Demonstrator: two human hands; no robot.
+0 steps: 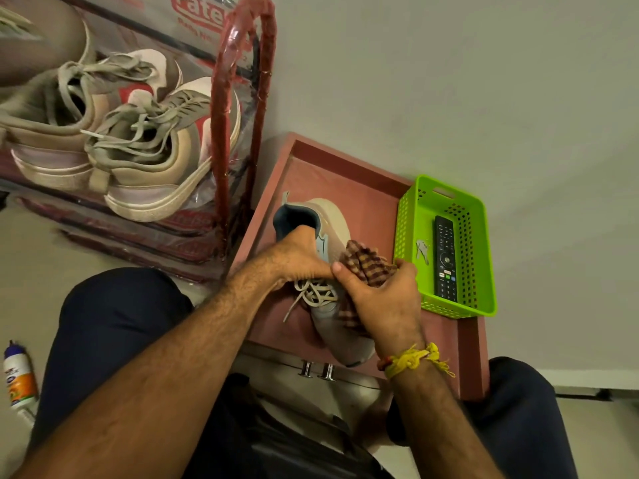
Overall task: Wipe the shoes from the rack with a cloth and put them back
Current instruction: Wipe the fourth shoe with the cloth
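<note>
— Shoe on the table, at twelve o'clock from the knees: how is it held?
— Collar gripped by the left hand; checked cloth is clutched in the right hand against its side. Light, soft upper, probably; firmer hold is judged best at heel.

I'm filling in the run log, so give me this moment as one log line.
step: wiping | left hand: grips shoe at collar | right hand: presses checked cloth on shoe's side | shoe: on pink tray

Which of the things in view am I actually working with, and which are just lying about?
In the job:
shoe, held by the left hand
checked cloth, pressed to it by the right hand
pair of sneakers on the rack

Lying about:
green basket
remote
keys
bottle
</note>
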